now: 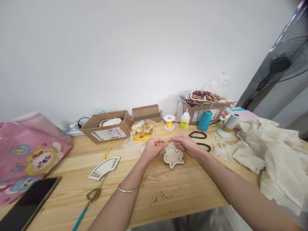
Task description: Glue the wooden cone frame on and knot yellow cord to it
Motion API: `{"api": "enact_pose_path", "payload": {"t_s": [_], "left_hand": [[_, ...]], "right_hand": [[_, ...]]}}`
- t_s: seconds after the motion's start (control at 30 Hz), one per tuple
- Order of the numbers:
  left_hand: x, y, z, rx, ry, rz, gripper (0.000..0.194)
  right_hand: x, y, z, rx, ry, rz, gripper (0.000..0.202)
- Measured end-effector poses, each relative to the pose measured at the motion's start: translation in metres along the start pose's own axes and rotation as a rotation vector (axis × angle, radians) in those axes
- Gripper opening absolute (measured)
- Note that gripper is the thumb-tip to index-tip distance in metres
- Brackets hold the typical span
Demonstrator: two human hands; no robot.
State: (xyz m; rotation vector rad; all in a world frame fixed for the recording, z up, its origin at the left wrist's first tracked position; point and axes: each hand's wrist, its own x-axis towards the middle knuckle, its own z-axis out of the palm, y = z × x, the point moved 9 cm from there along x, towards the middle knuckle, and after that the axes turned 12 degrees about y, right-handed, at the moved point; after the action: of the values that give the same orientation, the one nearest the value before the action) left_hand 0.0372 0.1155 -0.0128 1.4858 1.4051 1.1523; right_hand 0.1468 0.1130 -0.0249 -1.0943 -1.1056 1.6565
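Near the middle of the table, my left hand [155, 148] pinches a thin yellow cord [168, 143] between thumb and fingertips. My right hand [185, 143] pinches the same cord a little to the right, so the two sets of fingertips almost meet. Just below them is a pale flower-shaped wooden frame [173, 157] with a pointed lower end, close by the right fingers. Loose cord ends trail on both sides of it. Whether the frame hangs from the cord or rests on the wood I cannot tell.
Behind stand a cardboard box [106, 128], a bag of yellow cords [143, 131], a yellow spool [169, 123], a glue bottle [185, 120] and a teal thread cone [205, 121]. Black-handled scissors [201, 134] and cream cloth [269, 150] lie right; a fan-shaped piece [104, 168], spoon [93, 194] and phone [29, 203] left.
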Motion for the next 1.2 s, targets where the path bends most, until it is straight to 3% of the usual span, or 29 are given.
{"api": "enact_pose_path", "payload": {"t_s": [0.77,1.2], "left_hand": [[0.002,-0.001,0.0,0.022,0.014,0.04,0.02],[0.002,-0.002,0.002,0.031,-0.016,0.099,0.021]], "right_hand": [[-0.002,-0.006,-0.003,0.007,0.069,-0.045,0.02],[0.0,-0.003,0.004,-0.331,0.051,-0.174,0.042]]}}
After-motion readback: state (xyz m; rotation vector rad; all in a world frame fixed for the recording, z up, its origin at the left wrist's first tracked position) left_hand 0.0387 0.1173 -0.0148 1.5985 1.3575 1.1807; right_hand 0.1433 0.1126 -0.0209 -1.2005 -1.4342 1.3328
